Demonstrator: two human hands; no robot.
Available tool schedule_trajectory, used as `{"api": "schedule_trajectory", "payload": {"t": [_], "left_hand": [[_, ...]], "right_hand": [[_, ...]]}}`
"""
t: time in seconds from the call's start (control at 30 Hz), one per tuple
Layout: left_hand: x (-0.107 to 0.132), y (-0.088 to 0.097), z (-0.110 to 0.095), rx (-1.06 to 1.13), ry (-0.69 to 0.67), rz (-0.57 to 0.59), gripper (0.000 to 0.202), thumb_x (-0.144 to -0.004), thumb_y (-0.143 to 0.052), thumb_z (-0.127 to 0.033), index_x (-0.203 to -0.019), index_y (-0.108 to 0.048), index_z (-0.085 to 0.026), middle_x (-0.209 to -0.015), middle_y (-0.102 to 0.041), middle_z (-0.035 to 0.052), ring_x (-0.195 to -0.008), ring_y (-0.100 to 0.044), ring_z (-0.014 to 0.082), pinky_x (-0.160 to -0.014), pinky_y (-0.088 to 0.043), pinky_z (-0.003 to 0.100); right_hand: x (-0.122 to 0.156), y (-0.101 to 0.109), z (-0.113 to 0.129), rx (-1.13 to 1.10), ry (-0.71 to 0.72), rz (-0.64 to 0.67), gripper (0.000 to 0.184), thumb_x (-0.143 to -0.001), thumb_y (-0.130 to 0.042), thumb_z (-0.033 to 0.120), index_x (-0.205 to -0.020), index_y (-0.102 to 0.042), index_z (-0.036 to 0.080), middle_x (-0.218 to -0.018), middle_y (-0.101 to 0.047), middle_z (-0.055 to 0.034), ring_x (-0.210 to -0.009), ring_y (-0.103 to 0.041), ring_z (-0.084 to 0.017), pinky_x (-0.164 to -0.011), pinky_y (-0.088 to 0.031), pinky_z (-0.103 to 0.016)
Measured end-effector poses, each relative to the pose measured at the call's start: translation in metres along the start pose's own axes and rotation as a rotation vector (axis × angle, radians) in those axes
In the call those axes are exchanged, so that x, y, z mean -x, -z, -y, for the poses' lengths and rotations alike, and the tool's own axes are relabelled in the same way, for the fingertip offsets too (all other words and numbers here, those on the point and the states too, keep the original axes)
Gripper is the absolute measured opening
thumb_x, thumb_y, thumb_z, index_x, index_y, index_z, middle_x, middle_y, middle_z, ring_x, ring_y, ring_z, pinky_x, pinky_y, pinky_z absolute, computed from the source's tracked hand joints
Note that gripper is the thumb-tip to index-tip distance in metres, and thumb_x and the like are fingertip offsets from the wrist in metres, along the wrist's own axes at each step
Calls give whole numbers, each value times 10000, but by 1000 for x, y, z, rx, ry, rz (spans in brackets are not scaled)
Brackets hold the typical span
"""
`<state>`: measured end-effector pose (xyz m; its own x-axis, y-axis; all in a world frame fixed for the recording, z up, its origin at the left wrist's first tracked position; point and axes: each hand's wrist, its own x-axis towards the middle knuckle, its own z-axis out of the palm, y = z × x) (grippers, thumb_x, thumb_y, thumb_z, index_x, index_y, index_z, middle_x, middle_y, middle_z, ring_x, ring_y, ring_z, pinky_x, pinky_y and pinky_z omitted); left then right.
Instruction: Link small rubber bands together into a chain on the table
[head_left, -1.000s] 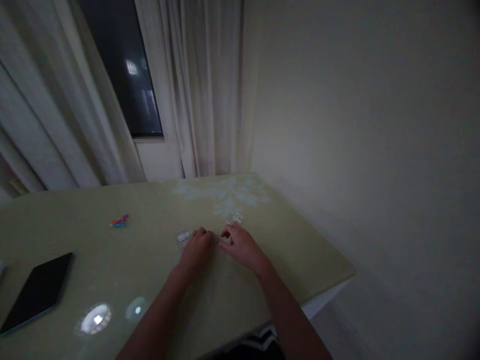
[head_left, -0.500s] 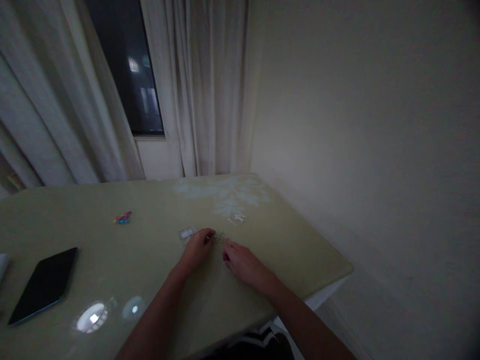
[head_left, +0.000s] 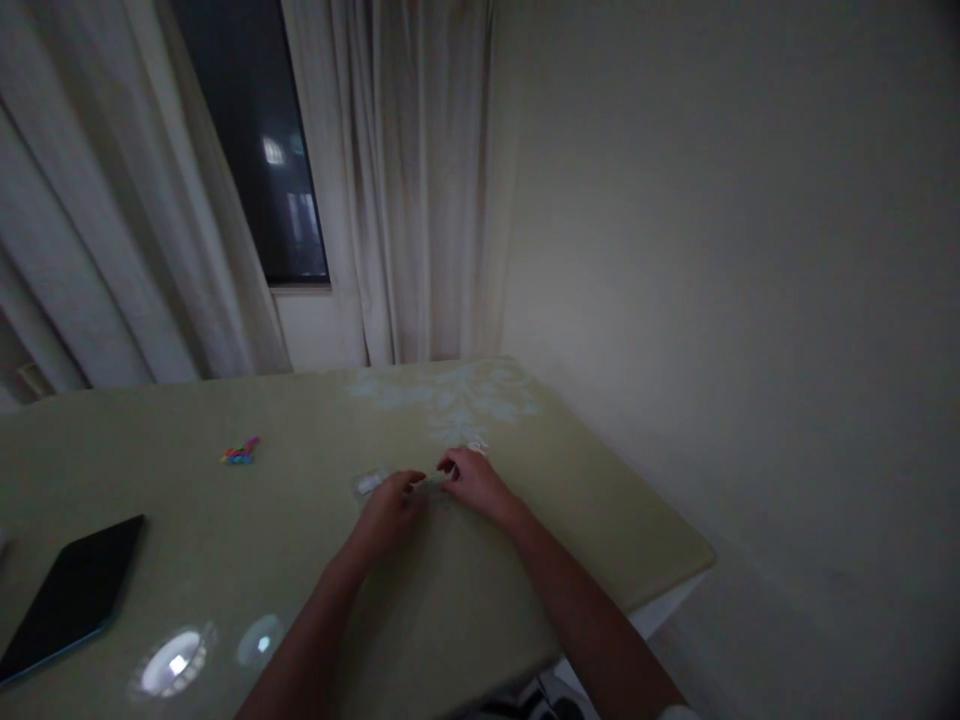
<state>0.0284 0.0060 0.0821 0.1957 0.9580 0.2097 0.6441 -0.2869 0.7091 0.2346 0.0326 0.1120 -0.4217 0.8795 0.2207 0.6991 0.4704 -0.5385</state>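
1. Two bare hands meet over a pale green table (head_left: 465,620), fingertips pointing toward each other with a narrow gap between them.
2. The left hand (head_left: 390,510) has its fingers curled, thumb close to the fingertips. They touch one end of a small pale item (head_left: 433,481); whether they grip it, I cannot tell.
3. The right hand (head_left: 478,485) has its thumb and forefinger nearly together, pinching the other end of that item.
4. The small pale item bridges the gap between both sets of fingertips. It is too small and dim to identify.
5. Just left of the left fingers lies a clear packet (head_left: 369,484) with a white patch.
6. Just beyond the right fingers, partly hidden by them, are small white pieces (head_left: 478,447).
7. Well to the left of the left fingers, and slightly farther away, sits a little heap of multicoloured pieces (head_left: 241,453).
8. Far left and nearer the wearer than the fingers, a flat black tablet-like slab (head_left: 73,590) lies on the table.
9. Well beyond the fingers hang pale curtains (head_left: 420,200) beside a dark window (head_left: 255,140).
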Motion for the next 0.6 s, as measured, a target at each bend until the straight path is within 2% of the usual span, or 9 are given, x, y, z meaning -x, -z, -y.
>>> {"api": "schedule_trajectory", "payload": {"t": [0.1,0.17,0.3,0.4,0.6], "left_hand": [[1,-6,-2,-61,-20,-25,530,-788,-741,-299,-1295,-695,-153,-1337,-708,185,-1262,-641,352,-1099,-475,493],[-1,-12,-5,-88,-33,-32,558,-771,-768,-286,-1306,-695,-146,-1362,-688,199,-1304,-606,369,-1133,-432,499],[-7,-21,-12,-108,-53,-41,364,-878,-670,-264,-1225,-744,-183,-1198,-727,154,-1117,-682,296,-1007,-516,414],[-9,-24,-14,-106,-71,-55,272,-915,-618,-235,-1132,-778,-196,-1090,-728,123,-1021,-701,258,-941,-540,368],[-9,-22,-13,-66,-66,-109,297,-915,-548,-187,-1091,-786,-176,-1090,-749,132,-1030,-709,270,-961,-539,402]], "right_hand": [[8,-2,-11,-12,-42,-23,348,-814,-854,240,-1124,-729,142,-1022,-696,-74,-820,-624,-173,-742,-464,-267],[13,-5,-15,-18,-48,-10,360,-797,-865,228,-1126,-743,146,-1022,-700,-72,-838,-631,-183,-759,-473,-273],[10,-13,-10,-24,-32,5,181,-868,-749,132,-1041,-776,177,-996,-705,-62,-903,-646,-193,-826,-484,-276],[2,-22,-3,-17,-28,-17,189,-903,-655,78,-1008,-775,179,-998,-706,-74,-965,-647,-205,-886,-479,-290],[-1,-34,2,-18,-54,-92,188,-905,-621,52,-1023,-719,161,-1067,-684,-94,-999,-624,-210,-928,-473,-321]]}}
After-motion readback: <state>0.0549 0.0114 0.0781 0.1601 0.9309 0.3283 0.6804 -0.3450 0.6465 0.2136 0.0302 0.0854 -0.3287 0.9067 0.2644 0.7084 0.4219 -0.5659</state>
